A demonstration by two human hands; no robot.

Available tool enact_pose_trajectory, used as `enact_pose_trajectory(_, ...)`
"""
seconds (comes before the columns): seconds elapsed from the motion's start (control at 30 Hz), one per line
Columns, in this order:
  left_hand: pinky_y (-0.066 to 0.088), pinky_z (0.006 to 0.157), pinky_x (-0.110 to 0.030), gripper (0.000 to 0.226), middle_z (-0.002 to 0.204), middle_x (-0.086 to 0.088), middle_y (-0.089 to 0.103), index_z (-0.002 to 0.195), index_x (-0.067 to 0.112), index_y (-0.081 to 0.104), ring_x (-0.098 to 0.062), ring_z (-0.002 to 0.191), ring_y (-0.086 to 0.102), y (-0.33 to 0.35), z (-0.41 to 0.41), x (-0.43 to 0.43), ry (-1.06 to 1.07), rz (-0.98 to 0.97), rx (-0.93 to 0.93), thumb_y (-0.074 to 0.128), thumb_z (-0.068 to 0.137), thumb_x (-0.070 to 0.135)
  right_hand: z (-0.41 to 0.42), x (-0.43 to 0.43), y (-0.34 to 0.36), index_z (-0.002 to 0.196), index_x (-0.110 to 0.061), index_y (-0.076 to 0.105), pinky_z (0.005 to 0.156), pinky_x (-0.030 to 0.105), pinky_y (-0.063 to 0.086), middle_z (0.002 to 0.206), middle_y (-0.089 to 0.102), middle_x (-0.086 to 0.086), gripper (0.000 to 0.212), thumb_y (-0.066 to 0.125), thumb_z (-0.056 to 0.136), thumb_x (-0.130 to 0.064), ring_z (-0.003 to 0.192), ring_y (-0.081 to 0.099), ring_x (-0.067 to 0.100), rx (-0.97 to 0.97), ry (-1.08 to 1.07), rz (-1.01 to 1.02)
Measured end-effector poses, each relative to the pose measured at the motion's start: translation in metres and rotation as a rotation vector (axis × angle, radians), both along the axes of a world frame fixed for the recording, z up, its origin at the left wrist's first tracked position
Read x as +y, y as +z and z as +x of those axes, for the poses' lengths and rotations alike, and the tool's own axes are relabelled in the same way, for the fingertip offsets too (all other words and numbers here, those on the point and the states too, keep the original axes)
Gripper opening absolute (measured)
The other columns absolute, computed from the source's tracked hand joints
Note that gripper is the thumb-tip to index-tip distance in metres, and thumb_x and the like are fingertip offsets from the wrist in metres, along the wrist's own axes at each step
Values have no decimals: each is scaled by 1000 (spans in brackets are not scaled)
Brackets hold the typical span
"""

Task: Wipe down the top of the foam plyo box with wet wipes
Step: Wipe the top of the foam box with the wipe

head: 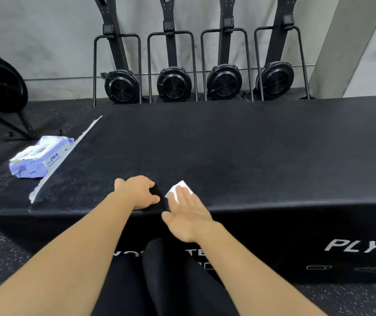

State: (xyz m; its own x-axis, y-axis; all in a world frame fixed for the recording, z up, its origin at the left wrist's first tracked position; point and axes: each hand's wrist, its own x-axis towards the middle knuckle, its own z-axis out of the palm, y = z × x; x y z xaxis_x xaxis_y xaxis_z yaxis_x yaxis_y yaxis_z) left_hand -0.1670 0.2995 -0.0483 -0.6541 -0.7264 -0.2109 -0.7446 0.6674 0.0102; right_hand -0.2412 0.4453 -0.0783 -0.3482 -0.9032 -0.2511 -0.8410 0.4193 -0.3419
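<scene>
Right hand (188, 218) presses a wet wipe (179, 189) on the foam plyo box (228, 156) top.
I see its fingers straight and together near the front edge; the left hand (137, 192) rests beside it, fingers curled, holding nothing.

The foam plyo box (228, 151) was matte black, with white lettering and white outline drawings on its front and a ragged white strip along its left edge. The wipe (178, 189) was white, the pack of wet wipes (41, 159) lavender and white with blue lettering. The floor (4, 242) was black flecked with pale specks, the wall (45, 42) mottled grey.
</scene>
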Motion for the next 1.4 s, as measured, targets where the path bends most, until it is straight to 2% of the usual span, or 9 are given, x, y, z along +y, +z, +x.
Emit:
enact_pose_trajectory(0.2, 25, 88, -33, 30, 124, 11, 60, 119, 34, 56, -15, 109, 53, 6, -3, 3, -3, -9, -29, 55, 91, 45, 0, 7, -4, 159, -16, 2, 123, 34, -5, 166, -12, 0, 62, 25, 105, -36, 151, -16, 14, 49, 132, -58)
enact_pose_trajectory(0.27, 25, 92, -33, 42, 124, 10, 60, 131, 31, 53, -16, 114, 53, 7, -4, 5, 13, 9, -28, 56, 91, 42, -13, 23, -8, 157, -17, 10, 123, 35, 1, 166, -3, -1, 59, 26, 103, -33, 151, -8, 13, 81, 144, -96)
enact_pose_trajectory(0.53, 25, 99, -33, 33, 107, 9, 58, 125, 30, 55, -17, 100, 50, 8, -5, 8, 46, 50, -13, 55, 93, 36, -77, 90, -10, 142, -21, 28, 116, 31, 20, 151, 22, -5, 42, 28, 101, -29, 141, 22, 18, 152, -42, -170)
enact_pose_trajectory(0.73, 24, 99, -34, 42, 121, 8, 60, 135, 25, 51, -17, 113, 53, 7, -3, 10, 43, 40, -31, 52, 94, 37, -45, 64, -14, 158, -16, -6, 122, 36, -11, 164, -22, 6, 64, 21, 104, -38, 149, -26, 17, 77, -126, -62)
enact_pose_trajectory(1.0, 25, 99, -37, 44, 133, 8, 53, 137, 26, 47, -19, 123, 49, 6, -3, 12, 35, 48, -72, 47, 96, 41, 10, 12, -11, 158, -13, -10, 122, 34, -14, 162, -26, 6, 67, 24, 106, -39, 148, -28, 18, 48, 79, -52)
enact_pose_trajectory(1.1, 24, 97, -37, 38, 119, 9, 60, 127, 25, 55, -17, 112, 53, 7, -8, 16, 37, 39, 3, 49, 95, 44, -6, 22, -9, 159, -15, -4, 122, 32, -10, 165, -19, 2, 63, 23, 106, -35, 150, -22, 14, 61, 139, -90)
enact_pose_trajectory(1.23, 21, 103, -38, 47, 131, 8, 56, 135, 25, 49, -18, 123, 49, 7, -20, 24, 26, 61, 63, 52, 94, 49, -41, 58, -16, 155, -19, 16, 123, 33, 1, 165, 1, -4, 54, 25, 103, -33, 150, -3, 11, 91, 107, -203)
enact_pose_trajectory(1.3, 17, 108, -39, 55, 141, 9, 50, 143, 28, 42, -18, 130, 44, 8, -28, 27, 19, 97, 77, 53, 94, 49, -65, 82, -17, 136, -26, 31, 117, 33, 20, 147, 23, -10, 38, 28, 99, -30, 132, 22, 6, 128, 52, -299)
enact_pose_trajectory(1.4, 14, 111, -40, 62, 149, 10, 41, 149, 30, 34, -17, 137, 38, 9, -42, 31, -2, 119, 78, 55, 93, 48, -104, 117, -14, 123, -30, 35, 105, 28, 30, 131, 29, -15, 28, 31, 96, -28, 112, 28, 2, 194, -53, -348)
